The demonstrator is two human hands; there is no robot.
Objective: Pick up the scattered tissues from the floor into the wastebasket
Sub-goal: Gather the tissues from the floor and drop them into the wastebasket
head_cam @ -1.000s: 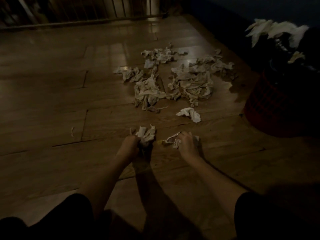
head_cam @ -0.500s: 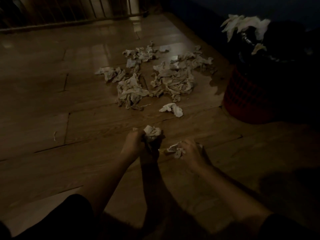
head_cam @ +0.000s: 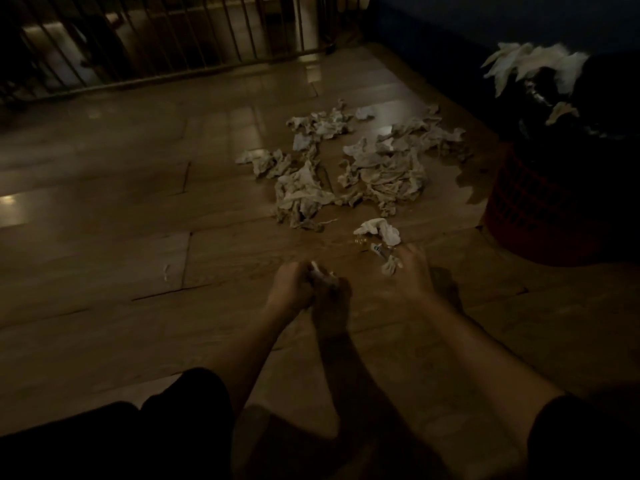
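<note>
Several crumpled tissues (head_cam: 384,174) lie in a heap on the dim wooden floor ahead of me. One white tissue (head_cam: 379,230) lies apart, nearest my hands. My left hand (head_cam: 298,289) is closed around a balled tissue (head_cam: 320,273), only a bit of it showing. My right hand (head_cam: 414,271) holds a small tissue and a printed scrap (head_cam: 386,261) just below the lone white tissue. The red mesh wastebasket (head_cam: 526,206) with a black liner stands at the right, white tissues (head_cam: 533,65) hanging over its rim.
A railing with vertical bars (head_cam: 173,46) runs along the far edge of the floor. A dark wall (head_cam: 450,36) lies behind the basket. A tiny scrap (head_cam: 166,271) lies on the boards to the left. My dark-clothed knees fill the bottom corners.
My left hand has squeezed its tissue into the fist, so less of it shows. My right hand has moved forward with its tissue, up to the lone white tissue.
</note>
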